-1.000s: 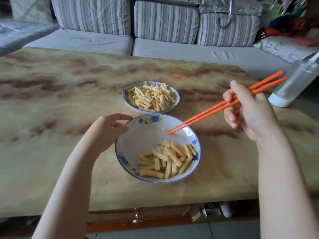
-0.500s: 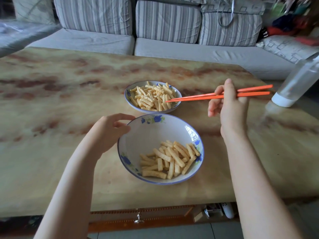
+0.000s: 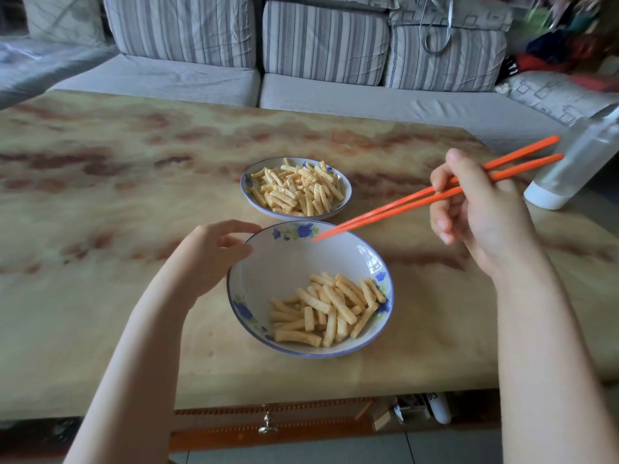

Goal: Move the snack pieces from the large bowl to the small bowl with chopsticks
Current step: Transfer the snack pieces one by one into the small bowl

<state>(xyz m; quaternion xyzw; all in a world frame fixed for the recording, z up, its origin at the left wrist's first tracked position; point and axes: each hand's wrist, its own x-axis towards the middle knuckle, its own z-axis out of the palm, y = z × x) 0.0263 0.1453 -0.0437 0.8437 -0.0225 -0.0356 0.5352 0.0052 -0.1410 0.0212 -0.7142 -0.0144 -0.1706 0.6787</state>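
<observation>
Two bowls (image 3: pixel 310 289) (image 3: pixel 296 187) of snack pieces, two orange chopsticks (image 3: pixel 402 204), two hands (image 3: pixel 207 256) (image 3: pixel 482 212), one bottle (image 3: pixel 576 162)

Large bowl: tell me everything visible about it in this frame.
The large bowl is white, glossy like ceramic, with a blue rim and blue flowers. It sits upright on the table, nearer than the small bowl. Snack pieces pile at its near right. The left hand touches its rim; the chopsticks tips hover above the far rim.

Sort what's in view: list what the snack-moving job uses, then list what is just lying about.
In use:
large bowl
small bowl
snack pieces
chopsticks, in the right hand
left hand, at the large bowl's rim

Lying about:
bottle, at the table's right edge
table
sofa, behind the table
</observation>
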